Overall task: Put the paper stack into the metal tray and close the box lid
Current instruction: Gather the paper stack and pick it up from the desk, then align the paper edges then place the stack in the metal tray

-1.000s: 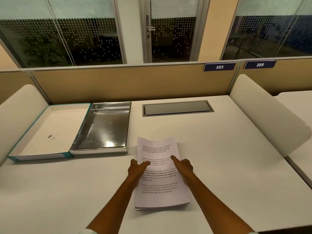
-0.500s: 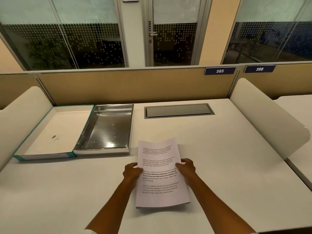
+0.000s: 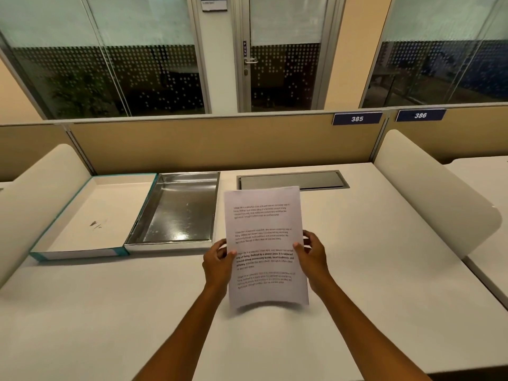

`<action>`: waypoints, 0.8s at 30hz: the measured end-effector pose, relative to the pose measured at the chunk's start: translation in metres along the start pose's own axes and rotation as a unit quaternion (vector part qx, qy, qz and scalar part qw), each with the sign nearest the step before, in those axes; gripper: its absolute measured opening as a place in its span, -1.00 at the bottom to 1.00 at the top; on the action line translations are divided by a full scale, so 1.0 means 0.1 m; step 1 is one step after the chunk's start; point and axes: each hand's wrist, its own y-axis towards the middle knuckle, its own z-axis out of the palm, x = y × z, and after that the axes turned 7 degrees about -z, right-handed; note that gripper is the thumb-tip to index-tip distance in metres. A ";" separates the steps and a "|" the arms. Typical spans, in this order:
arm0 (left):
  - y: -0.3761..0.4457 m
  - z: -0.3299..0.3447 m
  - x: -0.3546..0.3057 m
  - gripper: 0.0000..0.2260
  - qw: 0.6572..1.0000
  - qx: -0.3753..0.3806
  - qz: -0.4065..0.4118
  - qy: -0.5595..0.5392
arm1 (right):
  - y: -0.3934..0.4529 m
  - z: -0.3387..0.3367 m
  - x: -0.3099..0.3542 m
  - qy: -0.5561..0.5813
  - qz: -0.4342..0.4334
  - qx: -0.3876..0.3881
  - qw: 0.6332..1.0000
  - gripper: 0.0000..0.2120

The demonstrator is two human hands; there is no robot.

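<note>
A printed paper stack (image 3: 265, 243) is held above the white desk, tilted toward me. My left hand (image 3: 218, 264) grips its left edge and my right hand (image 3: 312, 257) grips its right edge, thumbs on top. To the left, the shiny metal tray (image 3: 203, 185) lies empty inside an open box. The box lid (image 3: 82, 221), white inside with a teal rim, lies flat to the left of the tray and joined to it.
A grey cable hatch (image 3: 292, 180) is set in the desk behind the paper. Curved white dividers (image 3: 431, 193) rise at both sides, and a tan partition (image 3: 220, 141) closes the back. Bare desk surface (image 3: 110, 312) lies in front of the box.
Both hands went from pressing on the stack to gripping its side edges, then lifted it off the desk and raised it toward the back.
</note>
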 end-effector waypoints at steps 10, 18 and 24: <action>-0.08 -0.01 0.02 -0.77 0.998 -0.009 0.064 -0.004 | -0.19 -0.03 -0.02 0.025 -0.063 0.010 0.998 -0.67; -0.03 0.06 -0.60 -0.50 0.994 0.014 0.087 -0.063 | -0.03 -0.02 0.41 0.088 -0.113 -0.024 0.989 -0.68; 0.11 0.17 -1.14 -0.39 0.995 -0.059 0.037 -0.069 | 0.14 0.07 0.91 0.082 -0.111 -0.101 0.985 -0.44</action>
